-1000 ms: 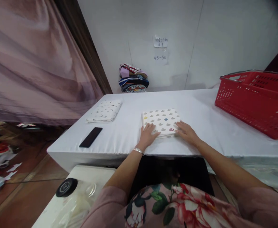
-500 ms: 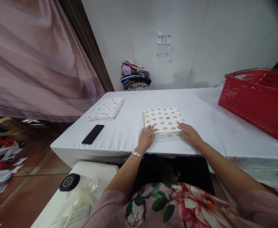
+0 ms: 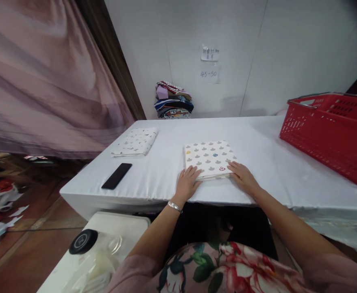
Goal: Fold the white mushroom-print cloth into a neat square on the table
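A folded white cloth with grey, yellow, blue and red motifs [image 3: 209, 156] lies flat near the front edge of the white-covered table [image 3: 154, 179]. My left hand [image 3: 188, 183], with a silver bracelet at the wrist, rests its spread fingers on the cloth's front left corner. At the front right corner, my right hand [image 3: 243, 178] touches the cloth with its fingers stretched out. Neither hand grips anything. A second folded white cloth with small dark prints [image 3: 136, 141] lies at the table's left, and a black phone [image 3: 116, 176] is in front of it.
A red plastic basket [image 3: 329, 138] stands at the table's right. Folded fabrics [image 3: 174, 101] are stacked behind the far edge, below paper notes [image 3: 210, 55] on the wall. Below left, a white surface [image 3: 120, 219] holds a round black object [image 3: 83, 241] and clear plastic.
The view has shifted slightly, so most things sit a little lower in the picture. My left hand has shifted slightly at the cloth's corner; my right hand stays at its corner.
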`<state>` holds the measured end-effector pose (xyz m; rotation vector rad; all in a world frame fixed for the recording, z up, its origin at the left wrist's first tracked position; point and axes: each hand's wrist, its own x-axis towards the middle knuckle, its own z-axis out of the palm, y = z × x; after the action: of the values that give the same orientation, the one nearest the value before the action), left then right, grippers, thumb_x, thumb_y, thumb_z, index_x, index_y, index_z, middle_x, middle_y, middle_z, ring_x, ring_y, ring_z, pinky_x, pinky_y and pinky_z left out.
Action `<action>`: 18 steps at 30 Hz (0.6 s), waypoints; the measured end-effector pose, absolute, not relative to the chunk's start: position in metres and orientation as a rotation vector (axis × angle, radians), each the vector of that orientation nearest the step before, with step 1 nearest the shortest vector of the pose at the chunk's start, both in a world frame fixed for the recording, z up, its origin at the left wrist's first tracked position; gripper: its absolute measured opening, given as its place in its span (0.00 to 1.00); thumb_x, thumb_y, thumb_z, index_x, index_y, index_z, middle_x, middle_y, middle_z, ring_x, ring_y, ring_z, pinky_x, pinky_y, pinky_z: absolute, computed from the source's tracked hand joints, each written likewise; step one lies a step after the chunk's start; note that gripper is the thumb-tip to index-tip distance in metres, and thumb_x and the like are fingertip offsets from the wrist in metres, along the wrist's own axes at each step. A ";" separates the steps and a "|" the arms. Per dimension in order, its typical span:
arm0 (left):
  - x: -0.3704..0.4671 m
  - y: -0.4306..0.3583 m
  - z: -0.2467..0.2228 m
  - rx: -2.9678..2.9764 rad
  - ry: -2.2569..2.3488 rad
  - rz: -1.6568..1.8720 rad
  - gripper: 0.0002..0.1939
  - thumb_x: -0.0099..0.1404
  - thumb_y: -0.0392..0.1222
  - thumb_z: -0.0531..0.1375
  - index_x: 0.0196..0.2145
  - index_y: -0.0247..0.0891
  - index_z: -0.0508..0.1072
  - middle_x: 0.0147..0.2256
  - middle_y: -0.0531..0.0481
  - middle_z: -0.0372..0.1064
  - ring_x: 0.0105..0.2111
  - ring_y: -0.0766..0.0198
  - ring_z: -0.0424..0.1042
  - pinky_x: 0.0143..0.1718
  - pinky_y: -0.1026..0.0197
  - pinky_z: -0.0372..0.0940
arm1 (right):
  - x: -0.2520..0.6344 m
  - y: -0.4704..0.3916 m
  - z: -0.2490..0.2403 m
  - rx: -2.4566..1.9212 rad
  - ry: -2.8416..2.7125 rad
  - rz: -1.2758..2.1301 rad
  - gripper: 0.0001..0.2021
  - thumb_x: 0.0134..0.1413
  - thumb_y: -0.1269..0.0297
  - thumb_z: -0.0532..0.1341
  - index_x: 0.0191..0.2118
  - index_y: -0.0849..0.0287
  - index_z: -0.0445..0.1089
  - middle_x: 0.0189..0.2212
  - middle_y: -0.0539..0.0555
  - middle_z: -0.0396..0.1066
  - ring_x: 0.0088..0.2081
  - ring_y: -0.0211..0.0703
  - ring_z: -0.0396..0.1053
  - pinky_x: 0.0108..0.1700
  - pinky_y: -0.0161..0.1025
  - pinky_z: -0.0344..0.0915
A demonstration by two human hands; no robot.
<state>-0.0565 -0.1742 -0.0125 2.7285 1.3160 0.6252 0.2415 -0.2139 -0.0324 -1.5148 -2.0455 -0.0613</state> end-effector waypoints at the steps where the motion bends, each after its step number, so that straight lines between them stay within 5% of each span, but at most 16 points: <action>1: -0.056 -0.174 -0.013 2.728 1.322 0.640 0.20 0.69 0.48 0.51 0.57 0.47 0.62 0.60 0.51 0.57 0.63 0.59 0.50 0.62 0.48 0.48 | 0.241 -0.214 -0.033 -1.513 -2.047 -0.081 0.20 0.63 0.60 0.48 0.56 0.55 0.65 0.59 0.56 0.61 0.61 0.49 0.54 0.60 0.55 0.53; 18: -0.065 -0.158 -0.010 2.756 1.288 0.587 0.18 0.71 0.42 0.46 0.55 0.46 0.66 0.58 0.51 0.61 0.61 0.60 0.54 0.62 0.50 0.49 | 0.241 -0.215 -0.034 -1.561 -2.078 -0.111 0.20 0.62 0.62 0.48 0.57 0.53 0.64 0.61 0.55 0.57 0.63 0.52 0.51 0.59 0.56 0.53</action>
<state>-0.0651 -0.1575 -0.0101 2.7562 1.2877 0.5869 0.2409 -0.2146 -0.0339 -1.5613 -2.0778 -0.1111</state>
